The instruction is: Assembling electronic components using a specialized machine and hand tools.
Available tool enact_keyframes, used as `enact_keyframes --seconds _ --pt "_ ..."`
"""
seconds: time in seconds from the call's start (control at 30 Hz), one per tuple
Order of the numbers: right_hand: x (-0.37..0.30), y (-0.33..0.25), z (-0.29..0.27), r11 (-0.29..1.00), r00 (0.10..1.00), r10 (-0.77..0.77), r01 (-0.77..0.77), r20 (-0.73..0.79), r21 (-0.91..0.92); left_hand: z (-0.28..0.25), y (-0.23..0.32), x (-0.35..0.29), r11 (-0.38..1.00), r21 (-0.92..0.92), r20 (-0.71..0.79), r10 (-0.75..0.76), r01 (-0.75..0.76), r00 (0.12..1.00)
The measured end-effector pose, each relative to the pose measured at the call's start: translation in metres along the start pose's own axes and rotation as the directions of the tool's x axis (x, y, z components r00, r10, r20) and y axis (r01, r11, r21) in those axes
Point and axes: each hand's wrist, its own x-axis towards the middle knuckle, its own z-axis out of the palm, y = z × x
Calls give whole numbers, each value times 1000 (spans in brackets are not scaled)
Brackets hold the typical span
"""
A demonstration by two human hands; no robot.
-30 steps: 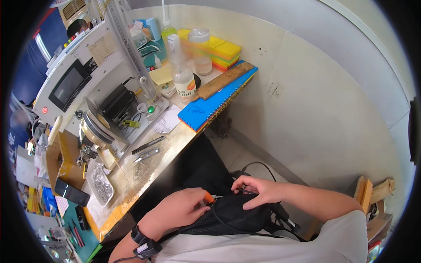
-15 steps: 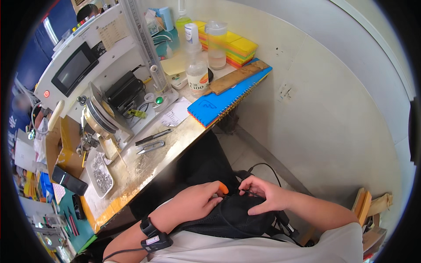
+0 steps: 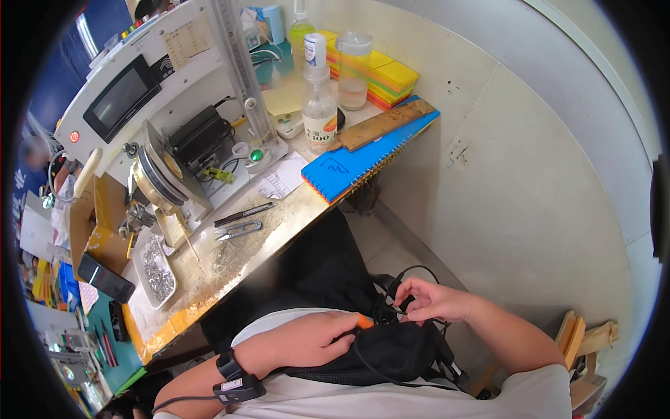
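Note:
A black mesh pouch point(image 3: 401, 353) lies on my lap, against my white shirt. My left hand point(image 3: 317, 340) rests on its left part, fingers curled over the top edge; an orange finger cover point(image 3: 364, 322) shows on one fingertip. Part of that grip is hidden by the black fabric. At the pouch's upper right, my right hand point(image 3: 436, 302) pinches a thin black cable point(image 3: 392, 308) between thumb and fingers. A black band with a small box point(image 3: 237, 389) is strapped round my left wrist, a cord running from it.
The worn workbench point(image 3: 230, 262) carries snips point(image 3: 241, 230), a black pen point(image 3: 244, 214), a white tray of metal bits point(image 3: 155, 274), a phone point(image 3: 105, 277) and a grey machine with a wheel point(image 3: 160, 174). Blue notebooks point(image 3: 335, 174) and bottles point(image 3: 319, 119) stand near the wall point(image 3: 516, 160).
My right hand has shifted slightly right, its fingers now closer together on the cable. My left hand has moved slightly lower, and its orange-covered fingertip is further behind the pouch's edge.

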Motion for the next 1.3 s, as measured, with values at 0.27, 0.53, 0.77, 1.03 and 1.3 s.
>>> enact_keyframes --seconds 0.27,0.53,0.77,1.03,1.3 --pt "-7 -12 25 919 906 382 -351 181 -180 0 15 -2 995 96 -11 10 -9 1000" --pt "-11 -13 39 957 949 215 -158 228 -244 -2 35 -4 975 205 -6 92 -89 996" --pt "-21 -7 45 965 990 -15 50 137 -256 -17 33 8 979 173 0 108 -107 994" --pt "-12 -3 37 957 992 10 27 127 -288 -41 20 22 991 91 169 82 -99 982" --pt "-6 -4 37 955 990 72 -33 123 -293 -44 33 16 944 319 33 78 -85 996"
